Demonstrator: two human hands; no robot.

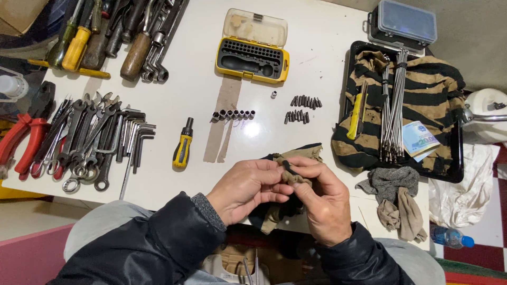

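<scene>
low in the middle of the frame, both hands meet over the near edge of the white surface. the left hand pinches a small dark bit between thumb and fingertips, and the right hand presses a fold of striped rag around it, so both hands are closed, grasping the bit and the cloth together; the hold looks like wiping, judged from the wrap of the cloth.

just above the hands, the rest are laid out in neat groups, seemingly so each can be picked in turn: a row of small sockets centre frame, two rows of dark bits to its right, one lone socket above. a yellow case with its clear lid open sits at upper centre, its slots mostly empty. a short yellow-handled driver lies left of centre.

at left, wrenches and hex keys fan out beside red-handled pliers; screwdrivers and a hammer lie upper left. at right a black tray holds a striped cloth, long metal rods and a yellow tool, with a grey rag below it and a clear-lidded box above.
</scene>
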